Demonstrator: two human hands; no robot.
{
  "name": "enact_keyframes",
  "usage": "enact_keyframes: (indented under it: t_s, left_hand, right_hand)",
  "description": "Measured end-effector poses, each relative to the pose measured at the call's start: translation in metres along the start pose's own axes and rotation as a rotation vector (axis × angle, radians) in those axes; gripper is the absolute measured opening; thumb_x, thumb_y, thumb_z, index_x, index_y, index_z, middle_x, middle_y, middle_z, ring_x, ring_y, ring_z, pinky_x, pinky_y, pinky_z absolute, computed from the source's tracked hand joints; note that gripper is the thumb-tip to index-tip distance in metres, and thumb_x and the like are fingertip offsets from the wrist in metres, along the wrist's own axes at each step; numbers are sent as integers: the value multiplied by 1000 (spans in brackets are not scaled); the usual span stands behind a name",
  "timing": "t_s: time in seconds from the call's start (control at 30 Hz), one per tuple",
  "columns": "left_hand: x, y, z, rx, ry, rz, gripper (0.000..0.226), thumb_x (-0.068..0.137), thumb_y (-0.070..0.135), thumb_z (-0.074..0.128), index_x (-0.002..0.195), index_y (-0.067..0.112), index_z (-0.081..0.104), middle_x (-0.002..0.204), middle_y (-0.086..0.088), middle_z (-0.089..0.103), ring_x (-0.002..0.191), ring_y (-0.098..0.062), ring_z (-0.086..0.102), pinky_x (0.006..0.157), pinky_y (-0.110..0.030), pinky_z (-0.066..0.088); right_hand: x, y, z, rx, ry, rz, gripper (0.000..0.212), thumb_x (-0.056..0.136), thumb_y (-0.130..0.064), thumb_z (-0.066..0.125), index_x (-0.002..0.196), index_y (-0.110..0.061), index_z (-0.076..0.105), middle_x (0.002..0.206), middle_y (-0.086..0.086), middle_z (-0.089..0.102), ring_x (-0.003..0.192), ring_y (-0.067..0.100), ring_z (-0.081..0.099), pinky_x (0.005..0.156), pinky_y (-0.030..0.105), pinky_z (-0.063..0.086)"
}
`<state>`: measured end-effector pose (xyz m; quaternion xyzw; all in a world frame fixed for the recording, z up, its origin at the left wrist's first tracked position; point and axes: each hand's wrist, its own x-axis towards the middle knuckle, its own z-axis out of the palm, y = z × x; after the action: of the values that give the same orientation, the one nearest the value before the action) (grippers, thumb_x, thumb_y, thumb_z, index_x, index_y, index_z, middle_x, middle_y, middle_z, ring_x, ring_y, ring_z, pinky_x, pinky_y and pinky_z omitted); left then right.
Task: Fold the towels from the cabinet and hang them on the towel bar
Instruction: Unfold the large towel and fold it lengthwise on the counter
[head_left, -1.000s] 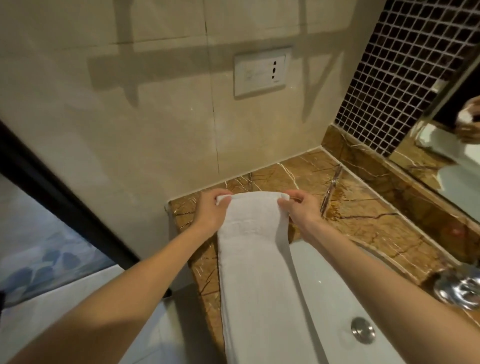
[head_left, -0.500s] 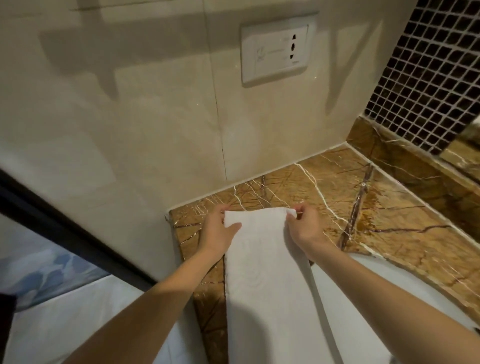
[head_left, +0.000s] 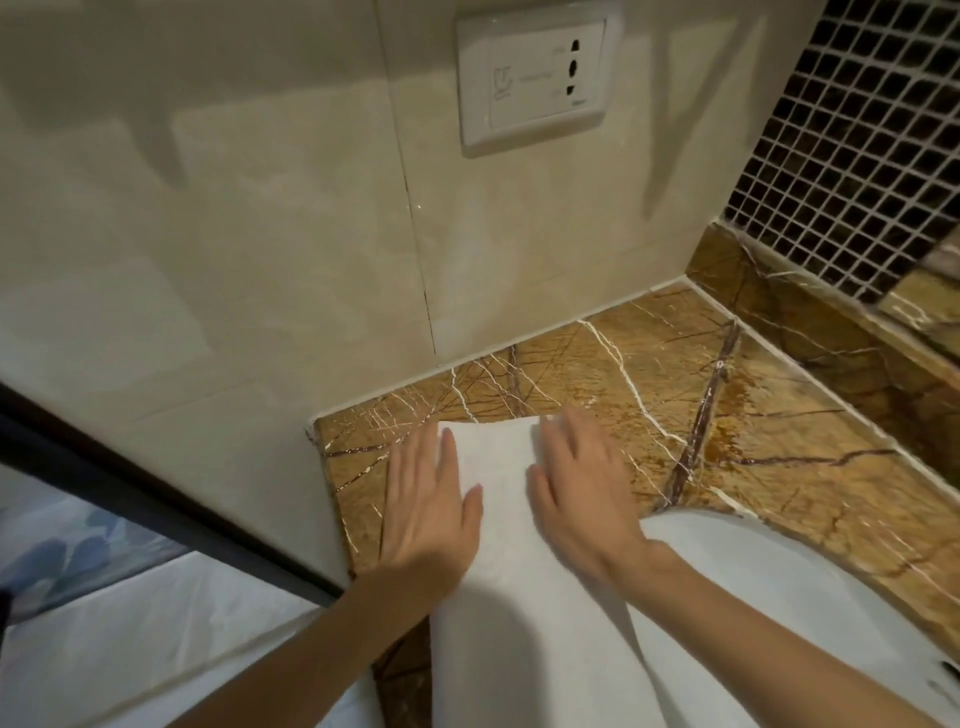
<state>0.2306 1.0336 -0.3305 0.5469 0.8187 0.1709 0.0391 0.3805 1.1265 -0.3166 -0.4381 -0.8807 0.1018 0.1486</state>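
Observation:
A white towel (head_left: 498, 462), folded into a long narrow strip, lies on the brown marble counter (head_left: 623, 364) and runs toward me over the counter's front. My left hand (head_left: 426, 499) rests flat on the towel's left edge, fingers spread. My right hand (head_left: 576, 493) lies flat on the towel's right side, palm down, fingers apart. Neither hand grips the cloth. The towel's far end lies near the counter's back left corner. No towel bar or cabinet is in view.
A white basin (head_left: 779, 582) is sunk in the counter to the right of the towel. A white wall socket (head_left: 535, 78) sits on the beige tiled wall above. Dark mosaic tiles (head_left: 857, 156) fill the right wall. A black frame (head_left: 130, 483) runs at the left.
Both hands have let go of the towel's far corners and now lie flat on it. The camera has moved closer to the counter.

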Motion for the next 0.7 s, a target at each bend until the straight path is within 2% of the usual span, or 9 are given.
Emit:
enact_keyframes:
  t_s: [0.07, 0.17, 0.37, 0.5, 0.6, 0.7]
  left_hand:
    - [-9, 3, 6, 140, -119, 144, 70, 93, 52, 9, 149, 14, -10, 155, -7, -24, 139, -21, -31, 114, -40, -20]
    - [-4, 3, 14, 237, -191, 173, 70, 93, 53, 7, 149, 16, -13, 155, -7, -25, 135, -24, -37, 113, -43, -22]
    - [-1, 3, 22, 256, -171, 180, 70, 91, 53, 4, 151, 18, -4, 157, -13, -14, 140, -29, -28, 114, -45, -19]
    - [-2, 7, 23, 290, -187, 146, 69, 92, 52, 6, 150, 16, -6, 158, -14, -13, 142, -31, -22, 116, -47, -13]
    - [-3, 14, 12, 377, -231, 120, 68, 95, 51, 9, 150, 14, -9, 157, -16, -13, 143, -33, -18, 115, -52, -12]
    - [-23, 26, -2, 347, -267, 33, 69, 96, 52, 9, 149, 14, -13, 156, -17, -19, 143, -34, -19, 110, -53, -17]
  right_hand:
    - [-4, 2, 5, -115, -183, -135, 60, 99, -45, 18, 153, -19, 10, 161, 11, -2, 148, 28, -8, 119, 44, -8]
    - [1, 6, 13, -188, -295, -149, 63, 99, -50, 10, 153, -21, -4, 161, 7, -13, 146, 27, -20, 115, 44, -17]
    - [5, 9, 23, -211, -316, -149, 64, 98, -51, 8, 153, -20, -4, 161, 8, -10, 147, 26, -18, 117, 47, -14]
    - [3, 6, 22, -238, -322, -128, 63, 99, -49, 6, 153, -20, -5, 161, 8, -10, 147, 27, -18, 118, 48, -12]
    - [0, -4, 10, -361, -348, -109, 63, 99, -49, 4, 153, -19, -10, 160, 10, -13, 147, 30, -16, 118, 50, -8]
    - [-16, -18, -6, -320, -384, 5, 62, 101, -45, 12, 153, -17, -6, 160, 16, -12, 147, 35, -12, 118, 53, -1]
